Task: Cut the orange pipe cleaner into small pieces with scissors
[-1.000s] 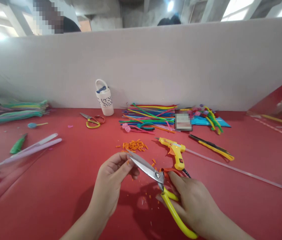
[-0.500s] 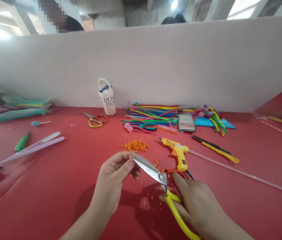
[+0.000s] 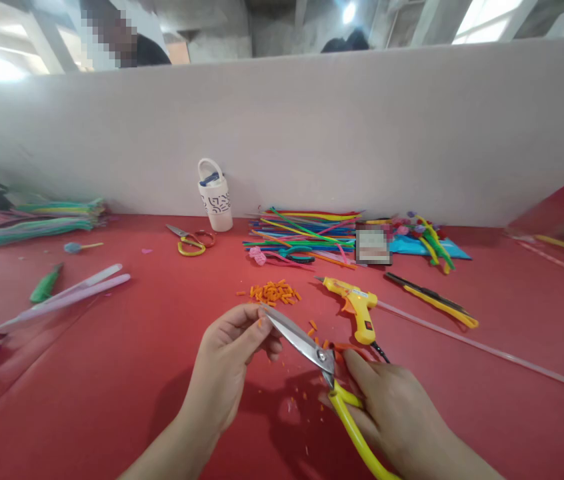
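Note:
My right hand [image 3: 397, 407] grips a pair of scissors [image 3: 307, 343] with one yellow and one red handle. Their metal blades lie together and point up and left, the tips touching the fingers of my left hand [image 3: 235, 347]. Between thumb and forefinger, that hand pinches a small orange piece [image 3: 261, 321], mostly hidden by the fingertips. Just beyond the blades lies a pile of short orange cut pieces [image 3: 275, 292]. A few more orange bits [image 3: 313, 325] and fine scraps are scattered under the scissors on the red tabletop [image 3: 127, 360].
A yellow glue gun [image 3: 355, 303] lies right of the pile, its cord running under my right hand. Behind are colourful pipe cleaners [image 3: 307, 230], a white tumbler [image 3: 217, 203] and second scissors [image 3: 189, 241]. A pale partition [image 3: 282, 133] closes off the back; people show beyond it.

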`<state>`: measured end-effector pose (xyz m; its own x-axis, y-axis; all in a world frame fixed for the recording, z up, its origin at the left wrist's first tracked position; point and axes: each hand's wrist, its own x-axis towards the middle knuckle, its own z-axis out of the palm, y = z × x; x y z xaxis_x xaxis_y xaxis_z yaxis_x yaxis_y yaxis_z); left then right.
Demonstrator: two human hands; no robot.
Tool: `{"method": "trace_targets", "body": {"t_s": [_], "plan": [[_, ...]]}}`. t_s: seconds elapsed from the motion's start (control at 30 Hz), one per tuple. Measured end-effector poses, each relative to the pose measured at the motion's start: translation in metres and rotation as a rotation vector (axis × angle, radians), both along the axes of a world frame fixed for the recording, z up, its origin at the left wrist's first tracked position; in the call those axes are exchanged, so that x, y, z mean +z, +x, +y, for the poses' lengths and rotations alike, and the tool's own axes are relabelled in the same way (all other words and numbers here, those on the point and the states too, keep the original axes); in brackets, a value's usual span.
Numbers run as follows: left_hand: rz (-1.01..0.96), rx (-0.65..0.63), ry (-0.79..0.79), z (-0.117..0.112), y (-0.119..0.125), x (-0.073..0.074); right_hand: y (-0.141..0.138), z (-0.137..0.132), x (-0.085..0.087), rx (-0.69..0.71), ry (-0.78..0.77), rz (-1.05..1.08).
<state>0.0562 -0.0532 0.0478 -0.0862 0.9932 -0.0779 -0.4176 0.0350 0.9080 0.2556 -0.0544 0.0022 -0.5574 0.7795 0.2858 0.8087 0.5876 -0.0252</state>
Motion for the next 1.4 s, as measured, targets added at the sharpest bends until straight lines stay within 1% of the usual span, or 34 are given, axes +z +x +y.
{"method": "trace_targets", "body": {"t_s": [0.3, 0.37, 0.4, 0.47, 0.53, 0.6, 0.63, 0.7, 0.77, 0.83, 0.93, 1.07, 1.17, 1.3, 1.4], "plan": [[-0.010, -0.012, 0.017, -0.001, -0.001, -0.001, 0.000, 0.001, 0.003, 0.007, 0.034, 0.043], [-0.010, -0.015, 0.018, 0.000, -0.002, -0.001, -0.001, 0.002, 0.003, -0.010, 0.007, 0.057], [-0.010, -0.018, 0.019, 0.001, -0.002, -0.002, -0.001, 0.002, 0.003, -0.026, -0.031, 0.074], [-0.015, -0.042, 0.012, 0.002, -0.002, -0.003, -0.003, 0.003, 0.005, -0.070, -0.168, 0.149], [-0.033, -0.112, -0.012, 0.002, -0.001, -0.005, -0.007, 0.001, 0.010, -0.091, -0.376, 0.295], [-0.065, -0.212, -0.055, 0.002, 0.001, -0.007, -0.010, -0.001, 0.017, -0.070, -0.590, 0.501], [-0.079, -0.263, -0.080, 0.001, 0.003, -0.009, -0.011, -0.003, 0.020, -0.075, -0.643, 0.622], [-0.103, -0.362, -0.137, -0.001, 0.007, -0.012, -0.013, -0.005, 0.025, -0.072, -0.807, 0.804], [-0.112, -0.460, -0.200, -0.004, 0.012, -0.014, -0.013, -0.005, 0.027, -0.108, -0.963, 0.955], [-0.106, -0.552, -0.260, -0.007, 0.016, -0.017, -0.012, -0.004, 0.026, -0.125, -1.060, 1.090], [-0.090, -0.672, -0.327, -0.010, 0.021, -0.021, -0.011, -0.003, 0.026, -0.073, -1.129, 1.181], [-0.068, -0.752, -0.370, -0.012, 0.024, -0.024, -0.011, -0.005, 0.030, -0.065, -1.227, 1.122], [-0.026, -0.735, -0.362, -0.012, 0.025, -0.024, -0.011, -0.006, 0.032, -0.076, -1.223, 1.105], [0.006, -0.640, -0.289, -0.010, 0.024, -0.025, -0.013, -0.007, 0.031, -0.086, -1.165, 1.088], [0.075, -0.630, -0.275, -0.009, 0.025, -0.028, -0.015, -0.007, 0.029, -0.124, -1.123, 1.057]]}}
